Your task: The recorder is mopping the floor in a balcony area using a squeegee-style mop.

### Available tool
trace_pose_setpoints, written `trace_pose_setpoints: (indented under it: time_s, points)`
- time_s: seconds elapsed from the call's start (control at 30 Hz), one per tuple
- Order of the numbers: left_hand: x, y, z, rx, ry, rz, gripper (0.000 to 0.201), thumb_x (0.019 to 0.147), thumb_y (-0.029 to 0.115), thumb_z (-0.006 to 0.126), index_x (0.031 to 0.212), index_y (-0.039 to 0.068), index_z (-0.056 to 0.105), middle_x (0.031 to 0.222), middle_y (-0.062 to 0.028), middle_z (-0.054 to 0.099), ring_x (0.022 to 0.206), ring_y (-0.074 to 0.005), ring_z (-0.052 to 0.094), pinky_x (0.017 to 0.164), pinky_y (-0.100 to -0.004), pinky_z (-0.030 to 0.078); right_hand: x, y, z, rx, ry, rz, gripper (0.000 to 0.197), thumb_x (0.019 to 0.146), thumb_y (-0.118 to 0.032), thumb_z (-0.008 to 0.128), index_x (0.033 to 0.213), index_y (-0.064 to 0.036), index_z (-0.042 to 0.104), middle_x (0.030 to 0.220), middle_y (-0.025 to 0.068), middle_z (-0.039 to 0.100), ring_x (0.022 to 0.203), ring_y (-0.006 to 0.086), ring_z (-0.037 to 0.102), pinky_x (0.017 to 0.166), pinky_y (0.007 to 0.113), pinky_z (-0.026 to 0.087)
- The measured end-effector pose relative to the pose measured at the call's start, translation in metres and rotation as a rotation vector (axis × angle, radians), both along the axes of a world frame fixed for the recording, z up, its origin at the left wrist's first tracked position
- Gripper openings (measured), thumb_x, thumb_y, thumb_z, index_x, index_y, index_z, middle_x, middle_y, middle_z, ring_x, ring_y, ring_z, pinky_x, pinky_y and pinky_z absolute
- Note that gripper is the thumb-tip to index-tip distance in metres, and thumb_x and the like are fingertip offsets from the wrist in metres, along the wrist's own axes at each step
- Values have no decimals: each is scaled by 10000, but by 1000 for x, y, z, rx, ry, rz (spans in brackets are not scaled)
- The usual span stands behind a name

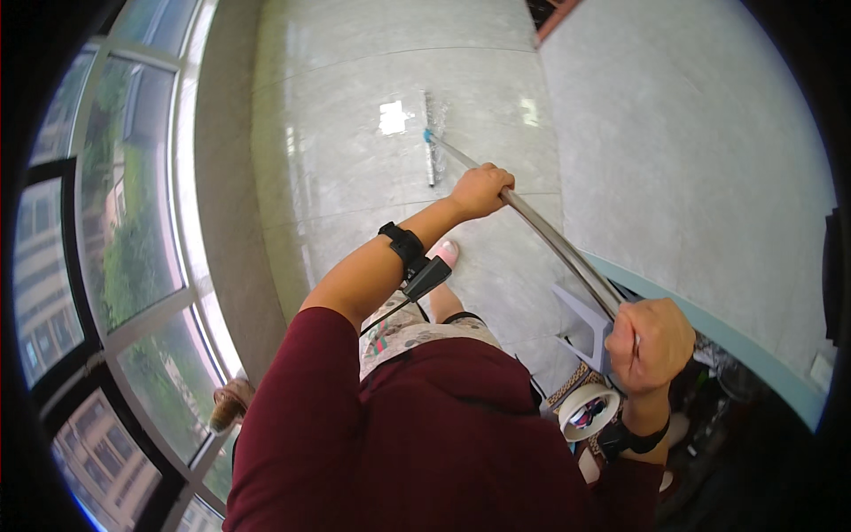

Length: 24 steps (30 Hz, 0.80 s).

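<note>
Looks like smooth, shiny metal along pole (558, 248); glossy, smooth tile across floor (346, 151); matt cloth in maroon shirt (452, 434).

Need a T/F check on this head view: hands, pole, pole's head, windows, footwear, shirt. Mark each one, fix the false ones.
1. The left hand and right hand both grip the metal pole. True.
2. The right hand is nearer to the pole's long, narrow head. False: the left hand is nearer.
3. The joint between the pole and its head is blue. True.
4. The windows are on the person's right. False: the windows are on the left.
5. A pink shoe shows beside the left forearm. True.
6. The shirt is white. False: the shirt is dark red.
</note>
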State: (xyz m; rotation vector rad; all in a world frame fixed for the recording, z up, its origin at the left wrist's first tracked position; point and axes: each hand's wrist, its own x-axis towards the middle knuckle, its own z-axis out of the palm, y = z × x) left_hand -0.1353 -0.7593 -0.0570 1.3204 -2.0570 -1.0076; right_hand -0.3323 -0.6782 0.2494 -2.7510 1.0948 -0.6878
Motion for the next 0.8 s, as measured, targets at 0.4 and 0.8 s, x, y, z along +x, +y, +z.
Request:
trace_pose_setpoints:
  time_s: [0.4, 0.8]
  points:
    - [297, 107, -102, 265, -523, 507, 140, 734, 92, 657, 869, 113, 632, 919, -93, 618, 962, -311, 589, 796, -407, 486, 178, -21, -170, 448, -83, 178, 244, 784, -187, 712, 957, -76, 581, 782, 71, 643, 663, 256, 629, 564, 344, 495]
    - [323, 90, -108, 181, -305, 611, 173, 737, -5, 578, 882, 70, 637, 916, -183, 622, 938, -378, 577, 824, -444, 459, 241, -39, -127, 396, -177, 10, 104, 777, -122, 708, 810, -70, 624, 712, 68, 637, 618, 238, 619, 537, 330, 473]
